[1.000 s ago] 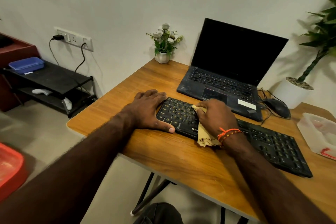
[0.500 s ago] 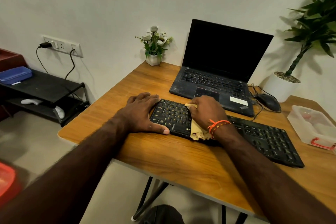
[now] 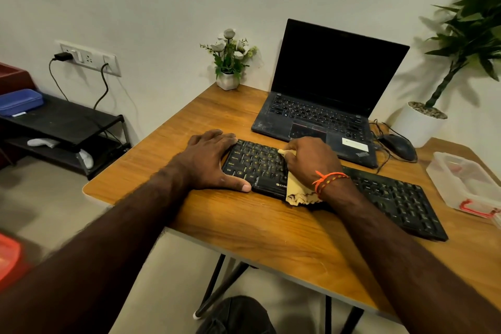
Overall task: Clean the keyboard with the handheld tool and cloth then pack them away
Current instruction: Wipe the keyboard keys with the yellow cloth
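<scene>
pressing cloth [image 3: 296,192] under right fingers [image 3: 294,149], on keyboard [image 3: 254,163]

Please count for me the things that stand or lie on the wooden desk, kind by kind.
Keyboard: 1
Laptop: 1
Mouse: 1
Cloth: 1
Clear plastic box: 1
Potted plants: 2, flowers and leafy plant
Total: 7

Left hand [image 3: 214,161] is lying flat at the left end of the keyboard [image 3: 390,198], fingers straight, thumb along its near edge. Right hand [image 3: 309,161] is sitting palm-down mid-keyboard, fingers curled, pinching the cloth [image 3: 296,194]. Both forearms are reaching forward.
</scene>
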